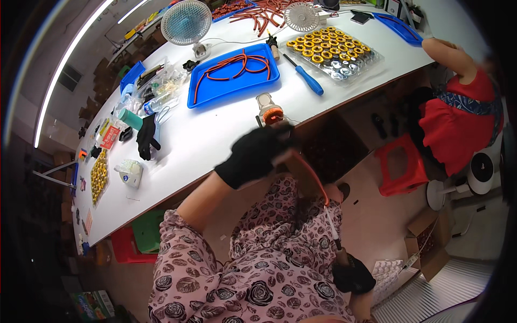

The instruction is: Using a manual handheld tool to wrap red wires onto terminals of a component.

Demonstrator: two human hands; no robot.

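My left hand, in a black glove, is smeared by motion at the table's front edge, its fingers beside a ring coil wound with orange-red wire. A pale holder sits against the coil's far side. From near my left hand a red-orange wire curves down to the tip of a pulling tool with a thin pale shaft. My right hand, also gloved in black, is closed round that tool's handle, low on the right beside my lap. How the wire joins the tip is too small to tell.
On the white table lie a blue tray with red-brown wires, a blue screwdriver, a plastic tray of yellow ring coils and a loose black glove. A person in red sits at the right, near a red stool.
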